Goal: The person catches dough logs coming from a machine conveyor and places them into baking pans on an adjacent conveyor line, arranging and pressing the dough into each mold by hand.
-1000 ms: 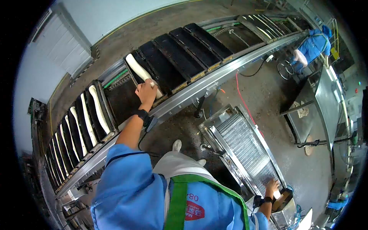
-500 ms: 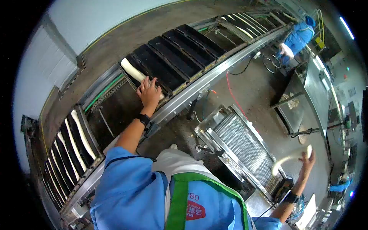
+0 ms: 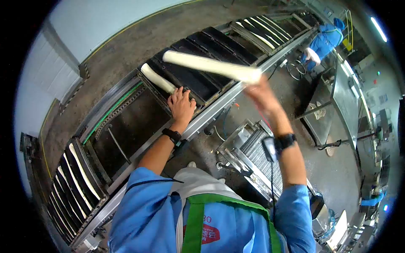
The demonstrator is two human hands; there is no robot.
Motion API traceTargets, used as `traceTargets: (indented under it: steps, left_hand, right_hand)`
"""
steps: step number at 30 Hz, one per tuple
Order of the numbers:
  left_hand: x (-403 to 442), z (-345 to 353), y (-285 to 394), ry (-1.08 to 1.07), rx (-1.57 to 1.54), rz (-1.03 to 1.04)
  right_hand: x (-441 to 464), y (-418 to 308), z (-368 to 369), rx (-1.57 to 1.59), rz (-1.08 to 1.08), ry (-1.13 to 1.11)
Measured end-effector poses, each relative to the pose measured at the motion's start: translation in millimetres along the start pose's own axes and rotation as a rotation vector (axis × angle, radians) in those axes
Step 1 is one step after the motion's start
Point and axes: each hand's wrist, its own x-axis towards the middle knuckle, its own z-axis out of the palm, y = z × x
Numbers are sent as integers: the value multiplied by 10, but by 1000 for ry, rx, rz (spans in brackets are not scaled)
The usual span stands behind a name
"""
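My right hand (image 3: 262, 98), blurred by motion, is closed around the near end of a long pale dough strip (image 3: 206, 66). The strip stretches out to the left above the black baking trays (image 3: 201, 52), clear of their slots. A second dough strip (image 3: 157, 79) lies in the leftmost slot of that tray set. Over its near end rests my left hand (image 3: 182, 106), fingers spread and touching the strip and tray edge; the strip's end is hidden beneath the hand.
The conveyor rail (image 3: 202, 120) runs diagonally before me. Further filled trays (image 3: 76, 181) stand lower left, others (image 3: 263, 31) at upper right. A metal mesh belt (image 3: 261, 158) lies near my right arm. A co-worker in blue (image 3: 327, 41) stands beyond, near a steel table (image 3: 348, 105).
My right hand has swung up and left from beside the mesh belt, carrying the dough strip over the trays. The black trays and my left hand have shifted slightly right.
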Motion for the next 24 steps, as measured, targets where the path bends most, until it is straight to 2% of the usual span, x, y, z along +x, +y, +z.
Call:
traceTargets:
  steps: [1,2,3,4,6,8,10,11,12,13,14,15,16,17,18,19,24]
  left_hand:
    - [9,1,7,1,12,-3]
    - [22,20,16,3,23,-3]
    - [41,66,-2,18,21,-2]
    - [75,149,-39,29,19,-4]
    - [127,143,-4,24,37,-7]
    - [159,169,6,32,40,15]
    - [191,232,31,34,41,39]
    - [220,265,66,16,44,24]
    - [238,308,97,-1,47,10]
    - [259,360,122,-8,32,9]
    - [276,377,168,-8,43,9]
    - [314,423,206,-30,55,2]
    - [353,462,235,-50,67,-6]
    - [394,398,285,-101,71,-21]
    - [319,447,257,-63,63,-16]
    - [314,443,259,-78,74,-22]
    - [232,410,204,-62,119,-13]
  right_hand:
    - [-16,217,86,-277,84,-80]
    - [24,556,96,-333,184,-158]
    - [-19,778,56,-504,143,-137]
    - [-97,802,-14,-501,155,-128]
    - [-464,729,-245,-332,362,-118]
    - [-965,1424,-798,-742,111,-4]
    - [-1714,1945,-1389,-957,237,72]
    - [-2090,2043,-1615,-1096,409,121]
    - [-2534,2057,-1807,-1105,363,121]
    - [-2989,2184,-2026,-1215,687,171]
    - [-3408,2141,-2054,-1220,699,315]
    - [-3767,2099,-2148,-1264,983,266]
    - [-4239,2257,-2326,-1383,1121,104]
    - [-4351,1986,-2144,-1258,1319,295]
    - [-4598,1986,-2195,-1243,1448,374]
    - [-4629,1779,-2124,-1209,1597,280]
    - [-5198,1924,-2158,-1367,1513,364]
